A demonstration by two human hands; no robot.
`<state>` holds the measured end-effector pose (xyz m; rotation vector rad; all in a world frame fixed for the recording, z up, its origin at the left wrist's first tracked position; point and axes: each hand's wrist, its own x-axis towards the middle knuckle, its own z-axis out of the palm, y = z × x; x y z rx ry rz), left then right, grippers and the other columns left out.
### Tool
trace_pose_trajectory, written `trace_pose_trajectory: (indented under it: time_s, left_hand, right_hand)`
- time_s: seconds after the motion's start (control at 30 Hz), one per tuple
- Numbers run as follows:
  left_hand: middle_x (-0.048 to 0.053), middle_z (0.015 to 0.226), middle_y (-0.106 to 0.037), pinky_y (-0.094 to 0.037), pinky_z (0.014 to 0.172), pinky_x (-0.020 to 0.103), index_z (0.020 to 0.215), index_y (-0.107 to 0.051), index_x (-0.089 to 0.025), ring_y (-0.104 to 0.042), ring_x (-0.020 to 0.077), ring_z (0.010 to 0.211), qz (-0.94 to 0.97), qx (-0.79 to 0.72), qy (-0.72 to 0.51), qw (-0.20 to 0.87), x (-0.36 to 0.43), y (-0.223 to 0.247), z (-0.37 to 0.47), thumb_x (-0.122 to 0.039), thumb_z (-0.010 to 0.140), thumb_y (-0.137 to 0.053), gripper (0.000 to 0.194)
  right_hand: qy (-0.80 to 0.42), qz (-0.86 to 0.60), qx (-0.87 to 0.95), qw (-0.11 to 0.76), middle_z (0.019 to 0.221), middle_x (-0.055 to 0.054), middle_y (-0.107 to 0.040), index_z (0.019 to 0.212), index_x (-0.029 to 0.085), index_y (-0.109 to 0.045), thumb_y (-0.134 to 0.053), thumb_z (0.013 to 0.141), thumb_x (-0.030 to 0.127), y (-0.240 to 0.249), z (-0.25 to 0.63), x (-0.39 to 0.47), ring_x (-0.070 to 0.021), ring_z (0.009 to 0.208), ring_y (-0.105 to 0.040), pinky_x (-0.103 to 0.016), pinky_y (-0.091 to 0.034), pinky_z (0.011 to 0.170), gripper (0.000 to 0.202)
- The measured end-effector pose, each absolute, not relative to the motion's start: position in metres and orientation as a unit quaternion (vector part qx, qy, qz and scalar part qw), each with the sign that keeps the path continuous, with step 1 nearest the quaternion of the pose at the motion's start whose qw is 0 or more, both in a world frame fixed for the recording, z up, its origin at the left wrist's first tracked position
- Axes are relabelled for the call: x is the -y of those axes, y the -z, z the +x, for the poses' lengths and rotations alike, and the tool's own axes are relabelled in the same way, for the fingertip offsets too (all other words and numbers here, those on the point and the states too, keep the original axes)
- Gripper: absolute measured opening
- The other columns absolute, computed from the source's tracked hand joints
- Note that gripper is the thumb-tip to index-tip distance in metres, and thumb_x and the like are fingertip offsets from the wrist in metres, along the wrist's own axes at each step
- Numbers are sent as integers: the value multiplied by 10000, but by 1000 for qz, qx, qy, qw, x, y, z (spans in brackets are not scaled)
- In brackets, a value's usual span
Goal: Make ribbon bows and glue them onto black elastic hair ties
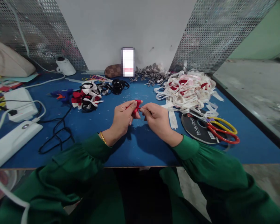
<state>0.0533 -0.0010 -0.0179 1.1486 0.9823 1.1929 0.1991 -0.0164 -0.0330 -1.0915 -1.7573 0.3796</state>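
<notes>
Above the middle of the blue table (140,149), my left hand (121,119) pinches a small piece of red ribbon (137,108), gathered at its middle like a bow. Close beside it on the right, my right hand (158,120) is closed in a pinch right at the ribbon's gathered part. What lies between those right fingertips is too small to make out, perhaps a thin strand. Part of the ribbon is hidden behind my left thumb and fingers.
On the right lie a heap of white printed ribbons (189,90), scissors (222,129) and a black spool (196,129). Hair ties with bows (87,96), a blue glue gun (63,94) and power strips (16,140) are left. A phone (128,62) stands behind.
</notes>
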Motion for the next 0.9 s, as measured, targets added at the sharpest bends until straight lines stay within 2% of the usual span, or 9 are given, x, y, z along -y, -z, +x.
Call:
trace_pose_trajectory:
  time_s: [0.07, 0.2, 0.23, 0.37, 0.57, 0.7, 0.9]
  left_hand:
    - [-29, 489, -588, -191, 328, 185, 933, -764, -132, -319, 21, 301, 462, -416, -505, 599, 0, 17, 53, -299, 935, -607, 230]
    - [-60, 455, -534, -380, 432, 179, 890, -761, -136, -287, 13, 294, 409, -399, -486, 661, -3, 18, 50, -266, 954, -570, 240]
    - [-59, 456, -535, -371, 427, 182, 892, -762, -136, -284, 14, 295, 416, -401, -484, 657, -4, 18, 49, -274, 949, -580, 235]
    - [-39, 472, -565, -205, 359, 207, 921, -769, -143, -315, 39, 328, 503, -423, -499, 565, -7, 20, 48, -361, 889, -667, 243]
    - [-30, 481, -565, -344, 487, 211, 732, -722, -171, -435, 81, 457, 586, -419, -507, 474, -4, 22, 48, -372, 901, -642, 275]
    - [-31, 500, -565, -383, 555, 226, 736, -705, -184, -471, 102, 505, 622, -404, -491, 456, -4, 26, 49, -365, 917, -610, 273]
    - [-11, 536, -551, -357, 560, 231, 565, -568, -180, -468, 107, 550, 651, -370, -456, 482, -3, 31, 53, -331, 928, -545, 393]
  right_hand:
    - [-126, -448, 739, 488, 677, -1, -609, 719, 201, -616, -568, 944, 170, 33, 198, 17, -136, 645, -551, -271, -399, 642, 232]
    - [-111, -451, 754, 466, 694, -10, -613, 743, 203, -631, -556, 947, 171, 35, 198, 17, -145, 654, -558, -273, -398, 636, 219]
    - [-114, -450, 754, 465, 698, -11, -617, 751, 201, -639, -556, 948, 173, 36, 199, 16, -146, 658, -562, -274, -401, 639, 215]
    - [-130, -455, 735, 486, 710, -9, -628, 792, 199, -679, -592, 947, 209, 35, 201, 16, -142, 662, -563, -275, -411, 636, 178]
    - [-167, -461, 680, 544, 714, 8, -597, 762, 210, -661, -658, 891, 216, 27, 202, 18, -134, 646, -529, -281, -419, 622, 129]
    - [-263, -458, 650, 546, 693, 17, -584, 770, 220, -581, -622, 910, 247, 27, 199, 21, -131, 616, -541, -283, -434, 602, 149]
    - [-192, -398, 726, 527, 815, -23, -591, 756, 235, -509, -543, 936, 186, 30, 198, 21, -171, 788, -587, -334, -473, 745, 190]
